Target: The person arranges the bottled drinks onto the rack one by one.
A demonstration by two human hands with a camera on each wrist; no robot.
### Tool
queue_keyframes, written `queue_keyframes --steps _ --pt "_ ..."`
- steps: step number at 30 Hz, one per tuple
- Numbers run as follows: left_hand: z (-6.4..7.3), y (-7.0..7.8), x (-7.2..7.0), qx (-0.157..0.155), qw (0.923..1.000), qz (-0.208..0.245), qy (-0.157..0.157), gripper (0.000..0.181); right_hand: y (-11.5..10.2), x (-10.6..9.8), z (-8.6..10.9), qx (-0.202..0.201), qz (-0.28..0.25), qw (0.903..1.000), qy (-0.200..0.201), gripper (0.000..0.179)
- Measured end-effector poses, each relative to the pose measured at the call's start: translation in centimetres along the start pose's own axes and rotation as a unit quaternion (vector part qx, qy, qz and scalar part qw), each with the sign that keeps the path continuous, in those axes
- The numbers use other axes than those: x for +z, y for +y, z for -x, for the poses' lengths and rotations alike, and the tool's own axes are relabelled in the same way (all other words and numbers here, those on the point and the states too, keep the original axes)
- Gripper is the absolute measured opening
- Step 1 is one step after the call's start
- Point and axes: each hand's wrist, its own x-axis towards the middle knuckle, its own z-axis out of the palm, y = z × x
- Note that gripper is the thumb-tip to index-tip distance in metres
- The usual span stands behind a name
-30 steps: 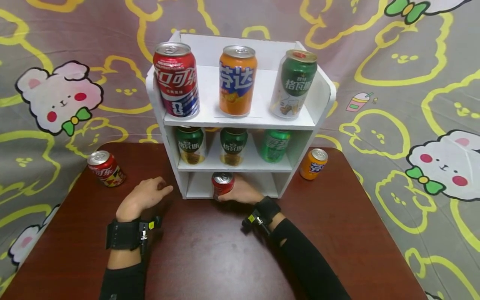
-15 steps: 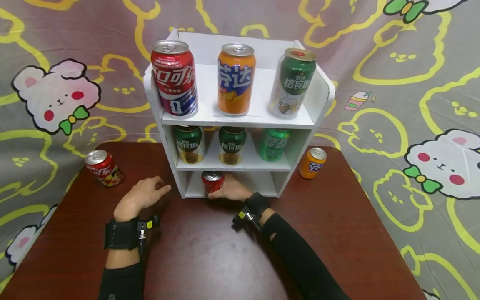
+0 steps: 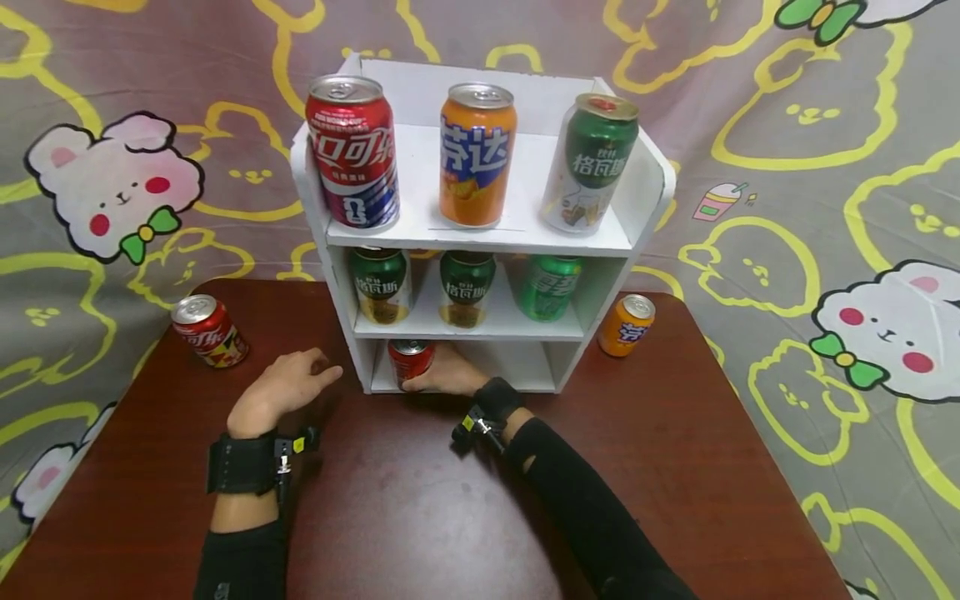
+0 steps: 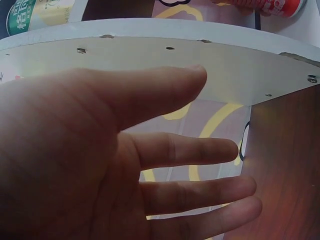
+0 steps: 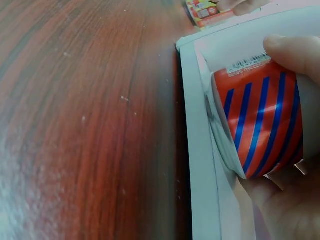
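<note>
My right hand grips a red cola can inside the bottom tier of a white shelf, near its left wall. In the right wrist view, the thumb and fingers curl round the can's red body with blue stripes; its base is close to the shelf's front edge. My left hand hovers over the table just left of the shelf, holding nothing. Its fingers are spread and nearly straight in the left wrist view, beside the shelf's side panel.
On the top tier stand a cola can, an orange soda can and a green-and-white can. Green cans fill the middle tier. Another cola can stands left on the table, a small orange can right.
My right hand has moved the cola can leftward along the bottom tier, from near its middle toward the left wall. My left hand has stayed almost still.
</note>
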Motion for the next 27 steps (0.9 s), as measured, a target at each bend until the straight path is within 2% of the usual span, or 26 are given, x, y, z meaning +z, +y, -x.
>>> queue_keyframes --steps 4,13,21,27 --pt "0.1 -0.1 -0.1 -0.001 1.0 0.002 -0.002 0.056 0.7 0.6 -0.6 -0.01 -0.011 0.9999 0.009 0.069" --pt "0.1 0.2 -0.2 -0.002 1.0 0.0 0.004 0.055 0.1 1.3 -1.0 -0.001 0.007 0.9993 0.036 0.068" --pt "0.1 0.1 -0.2 -0.002 1.0 -0.004 0.008 0.054 -0.3 2.3 -0.7 0.022 0.045 0.9935 0.102 0.06" --pt "0.1 0.2 -0.2 -0.004 1.0 -0.005 0.007 0.054 -0.7 3.1 -0.6 0.037 0.061 0.9873 0.142 0.061"
